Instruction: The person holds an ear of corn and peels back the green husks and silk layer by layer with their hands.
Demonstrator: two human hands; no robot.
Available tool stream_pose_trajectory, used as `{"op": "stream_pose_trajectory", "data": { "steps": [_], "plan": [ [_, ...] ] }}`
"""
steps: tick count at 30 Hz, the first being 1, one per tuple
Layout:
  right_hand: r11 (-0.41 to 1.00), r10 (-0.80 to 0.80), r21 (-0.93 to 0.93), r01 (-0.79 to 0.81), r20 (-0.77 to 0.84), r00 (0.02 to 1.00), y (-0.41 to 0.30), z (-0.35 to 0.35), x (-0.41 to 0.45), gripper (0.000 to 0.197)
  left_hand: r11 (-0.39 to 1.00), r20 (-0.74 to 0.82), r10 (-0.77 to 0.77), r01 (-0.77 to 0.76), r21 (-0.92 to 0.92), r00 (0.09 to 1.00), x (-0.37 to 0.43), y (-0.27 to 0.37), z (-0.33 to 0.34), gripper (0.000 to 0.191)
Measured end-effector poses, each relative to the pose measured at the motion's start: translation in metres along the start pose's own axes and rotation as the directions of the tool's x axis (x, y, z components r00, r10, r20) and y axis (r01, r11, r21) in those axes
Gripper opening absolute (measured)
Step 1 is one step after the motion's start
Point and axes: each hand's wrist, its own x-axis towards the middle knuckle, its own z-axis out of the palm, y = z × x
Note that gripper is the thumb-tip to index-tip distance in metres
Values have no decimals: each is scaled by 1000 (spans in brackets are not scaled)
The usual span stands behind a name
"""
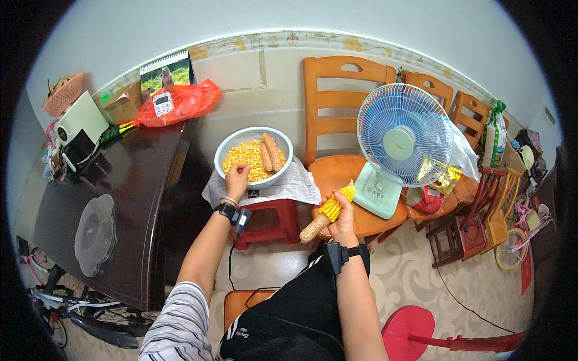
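My right hand [342, 216] is closed around a corn cob [332, 210], a bare brown cob end pointing down to the left and yellow kernels on its upper part. Over the near rim of a pale plastic basin [218, 158] is my left hand [238, 180], its fingers bent and fingertips close together; whether anything is between them cannot be told. Loose yellow corn kernels [246, 154] fill the basin, with stripped cobs [271, 151] lying on them at the right. Newspaper [298, 187] is spread under the basin, on a red plastic stool [271, 221].
A green electric fan [377, 192] stands on a wooden chair [327, 169] at the right. At the left is a dark table [135, 189] with a clear mat [95, 234], a red plastic bag [180, 106] and a calendar [165, 74]. A bicycle [99, 316] stands below it.
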Motion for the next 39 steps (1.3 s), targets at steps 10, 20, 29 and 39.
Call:
{"op": "stream_pose_trajectory", "data": {
  "steps": [10, 20, 29, 39],
  "plan": [
    [1000, 3, -1, -3, -21, 1000, -2, -5, 1, 17, 969, 30, -202, 204, -138, 979, 1, -11, -3, 15],
    [999, 35, 33, -35, -8, 999, 3, -15, 9, 19, 852, 864, 19, 445, -277, 503, -136, 111, 33, 35],
    [1000, 17, 0, -17, -12, 1000, -6, -14, 2, 19, 618, 945, -23, 748, -243, 326, -165, 145, 43, 25],
    [999, -34, 29, 34, 2, 999, -4, -8, 5, 17, 938, 704, 80, 186, -293, 706, -171, 126, 58, 38]
  ]
}}
